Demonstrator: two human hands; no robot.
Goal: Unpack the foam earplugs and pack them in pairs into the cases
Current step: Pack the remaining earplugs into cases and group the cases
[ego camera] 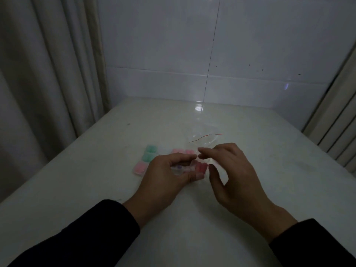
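My left hand (165,176) grips a small clear case (185,169) above the table, with red foam earplugs (201,167) showing at its right end. My right hand (231,170) hovers just right of the case, fingers loosely curled, index and thumb near the case's edge; whether they touch it I cannot tell. On the table behind lie green earplugs (150,152), pink earplugs (140,168) at the left, and more pink earplugs (183,151) further back.
A crumpled clear plastic bag (200,134) with a red sealing strip (206,136) lies behind my hands. The white table (192,218) meets a tiled wall at the back. Curtains hang at both sides.
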